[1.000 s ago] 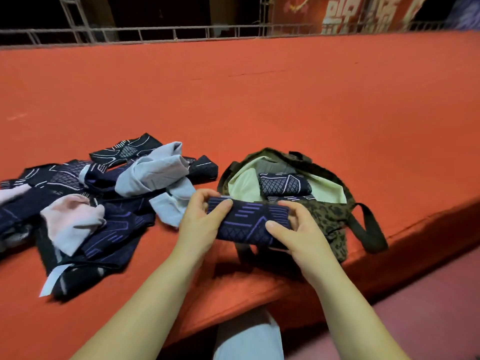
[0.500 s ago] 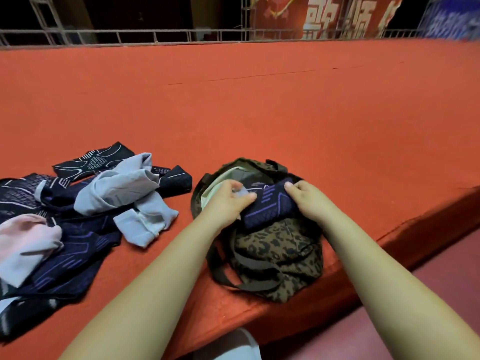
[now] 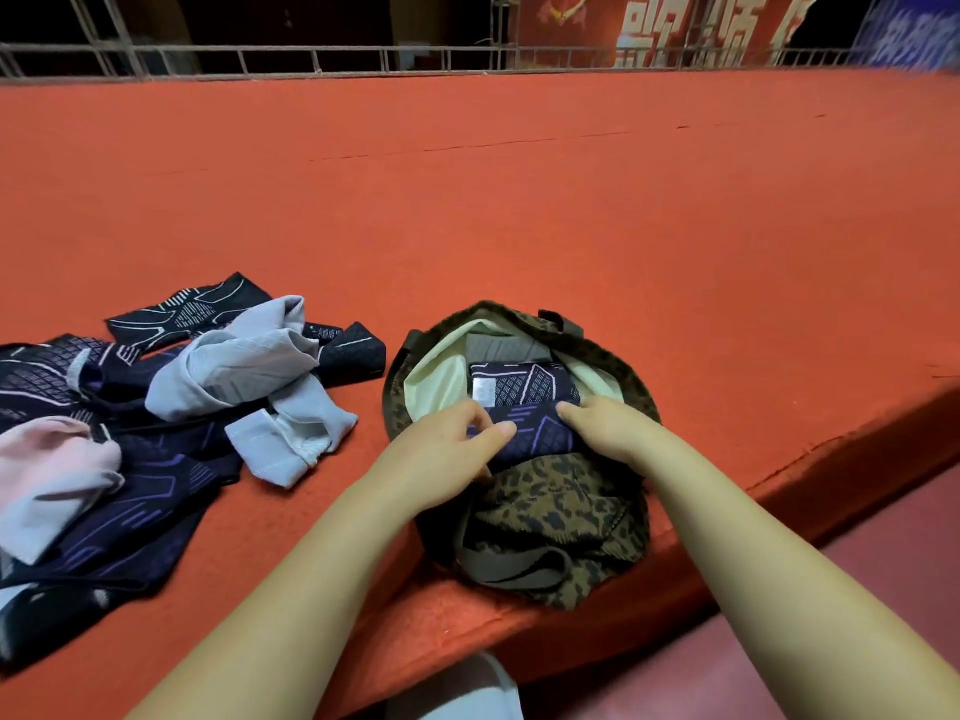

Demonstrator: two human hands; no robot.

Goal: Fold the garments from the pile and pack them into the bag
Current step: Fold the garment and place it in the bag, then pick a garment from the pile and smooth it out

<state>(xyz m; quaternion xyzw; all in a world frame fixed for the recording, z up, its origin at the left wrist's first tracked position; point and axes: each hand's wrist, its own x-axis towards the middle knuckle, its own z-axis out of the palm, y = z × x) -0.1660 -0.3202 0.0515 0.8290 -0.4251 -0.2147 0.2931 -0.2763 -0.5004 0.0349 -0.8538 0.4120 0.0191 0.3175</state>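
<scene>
A leopard-print bag (image 3: 556, 517) with a pale lining stands open near the front edge of the red platform. Inside it lie a folded dark patterned garment (image 3: 524, 384) and a grey one behind it. A folded navy garment with purple lines (image 3: 537, 433) sits in the bag's mouth, held at both ends by my left hand (image 3: 447, 449) and my right hand (image 3: 608, 426). To the left lies the pile of unfolded garments (image 3: 156, 407): dark patterned pieces, pale blue-grey ones and a pink one.
The red carpeted platform (image 3: 519, 200) stretches far back to a metal railing (image 3: 311, 59). Its front edge drops to a dark red floor (image 3: 779, 641) at the lower right. A pale trouser leg shows at the bottom centre.
Both hands carried the folded navy garment from in front of the bag into its opening and pushed it lower, in front of the dark patterned one.
</scene>
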